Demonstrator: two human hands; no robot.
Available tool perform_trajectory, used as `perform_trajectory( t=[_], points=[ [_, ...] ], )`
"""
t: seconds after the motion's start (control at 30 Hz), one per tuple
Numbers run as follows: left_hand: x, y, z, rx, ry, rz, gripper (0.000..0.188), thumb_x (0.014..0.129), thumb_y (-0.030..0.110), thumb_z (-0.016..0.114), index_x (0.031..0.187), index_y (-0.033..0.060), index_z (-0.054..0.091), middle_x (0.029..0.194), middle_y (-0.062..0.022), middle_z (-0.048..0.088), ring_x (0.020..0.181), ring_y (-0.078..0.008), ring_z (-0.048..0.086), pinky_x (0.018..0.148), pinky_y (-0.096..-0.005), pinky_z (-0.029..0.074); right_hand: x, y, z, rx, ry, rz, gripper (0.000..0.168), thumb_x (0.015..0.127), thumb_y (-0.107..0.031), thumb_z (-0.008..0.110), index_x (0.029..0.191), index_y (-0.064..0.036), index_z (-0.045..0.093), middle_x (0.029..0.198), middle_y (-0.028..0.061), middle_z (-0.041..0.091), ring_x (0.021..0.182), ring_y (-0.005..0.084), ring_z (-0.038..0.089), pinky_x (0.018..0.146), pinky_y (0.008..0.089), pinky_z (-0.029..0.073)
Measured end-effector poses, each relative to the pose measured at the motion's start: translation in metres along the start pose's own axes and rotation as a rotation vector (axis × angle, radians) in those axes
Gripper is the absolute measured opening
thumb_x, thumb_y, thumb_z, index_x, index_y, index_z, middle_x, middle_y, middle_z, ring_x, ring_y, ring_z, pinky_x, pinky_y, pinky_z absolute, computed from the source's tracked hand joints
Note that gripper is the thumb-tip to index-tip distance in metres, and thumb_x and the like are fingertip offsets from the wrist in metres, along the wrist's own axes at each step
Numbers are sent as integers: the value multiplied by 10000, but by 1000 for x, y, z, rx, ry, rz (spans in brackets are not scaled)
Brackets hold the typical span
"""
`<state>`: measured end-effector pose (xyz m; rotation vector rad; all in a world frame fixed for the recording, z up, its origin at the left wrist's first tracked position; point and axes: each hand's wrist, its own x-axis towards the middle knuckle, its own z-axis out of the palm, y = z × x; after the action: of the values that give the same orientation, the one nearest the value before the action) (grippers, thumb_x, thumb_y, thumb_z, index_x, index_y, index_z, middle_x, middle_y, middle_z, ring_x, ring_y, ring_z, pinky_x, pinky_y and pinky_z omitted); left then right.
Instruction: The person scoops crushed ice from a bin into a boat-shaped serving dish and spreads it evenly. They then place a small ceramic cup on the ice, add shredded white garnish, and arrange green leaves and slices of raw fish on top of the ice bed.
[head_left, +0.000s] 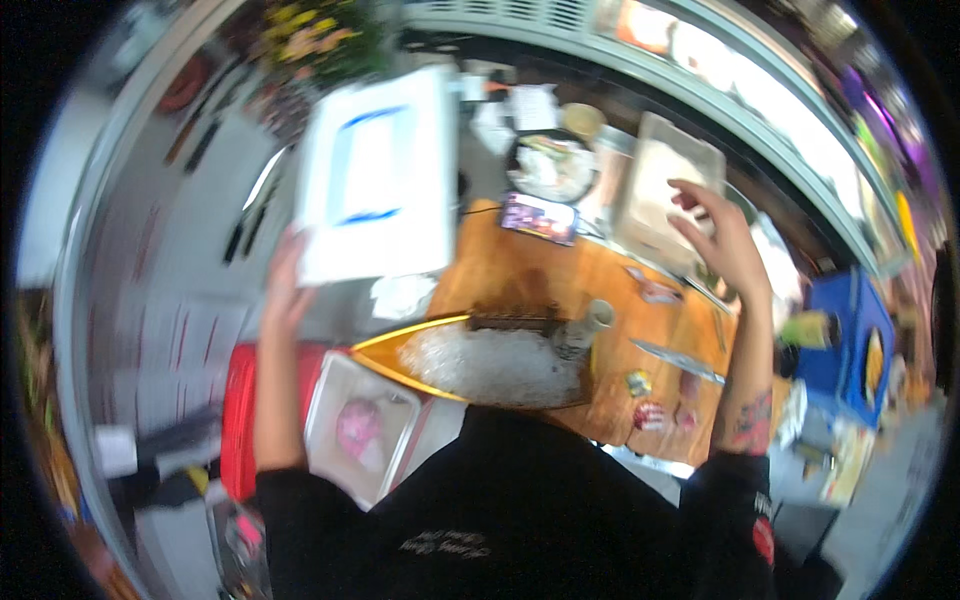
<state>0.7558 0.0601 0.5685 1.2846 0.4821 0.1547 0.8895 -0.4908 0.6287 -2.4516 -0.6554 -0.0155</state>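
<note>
My left hand (289, 274) is at the left edge of a white box or lid with blue marks (379, 176), its fingers against the side. Over a clear plastic container with pale contents (667, 187), my right hand (694, 217) hangs with its fingers apart and nothing between them. A yellow boat-shaped tray (412, 326) filled with crushed ice (487, 364) lies before my body on the wooden board (525, 262). A lit phone (540, 217) lies beyond it, next to a round dark plate with food (555, 166).
A knife (675, 360) lies on the right of the board, near small packets (649, 415). Several knives hang or lie at the far left. A red case (240, 420) and a white bin (405, 405) flank my left side; a blue crate (840, 345) stands right.
</note>
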Motion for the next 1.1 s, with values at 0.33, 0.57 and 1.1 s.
perform_trajectory(
  t=[0.33,0.57,1.1],
  points=[
    [57,-165,-219,102,317,-33,478,1000,311,553,1386,48,450,1186,-37,636,1003,-142,634,809,-261,505,45,185,93,-438,-178,267,323,806,-190,720,1112,-89,695,1027,144,708,957,312,680,852,411,540],
    [63,-144,-242,687,354,-171,645,963,347,603,1468,15,378,1416,-140,492,1247,-232,503,982,-333,408,48,204,95,-534,-119,336,221,804,-121,682,1019,-75,701,1021,189,694,923,362,671,841,444,541],
    [70,-81,474,485,-905,491,541,1025,376,487,1429,26,403,1392,-123,514,1313,-229,477,1100,-369,385,48,139,-17,-36,179,21,273,809,-81,714,1077,-36,689,923,173,670,764,277,649,710,361,515]
  ],
)
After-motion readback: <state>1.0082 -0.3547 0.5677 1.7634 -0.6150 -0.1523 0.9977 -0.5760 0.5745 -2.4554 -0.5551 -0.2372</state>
